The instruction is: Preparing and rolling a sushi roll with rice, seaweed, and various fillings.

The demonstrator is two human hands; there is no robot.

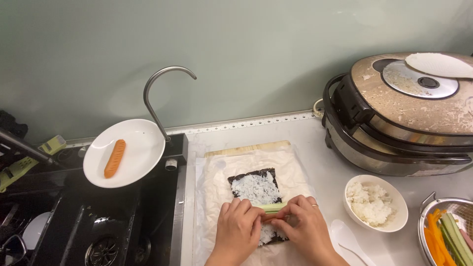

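We pinched our left hand point(238, 227) and right hand point(304, 224) closed over pale green cucumber strips point(272, 207) on the rice-covered dark seaweed sheet point(256, 187), near the bench's front edge.

A dark seaweed sheet point(258, 176) lies flat on clear plastic wrap point(217, 197) spread over a pale rolling mat point(246, 148) on the bench. A patchy layer of white rice point(255, 188) covers most of the sheet, leaving a dark border along its far edge and sides. Across the near part of the rice lies a pale green cucumber strip point(274, 207), running left to right, with an orange strip beneath it, barely visible. More rice and the sheet's near edge show lower down, partly hidden.
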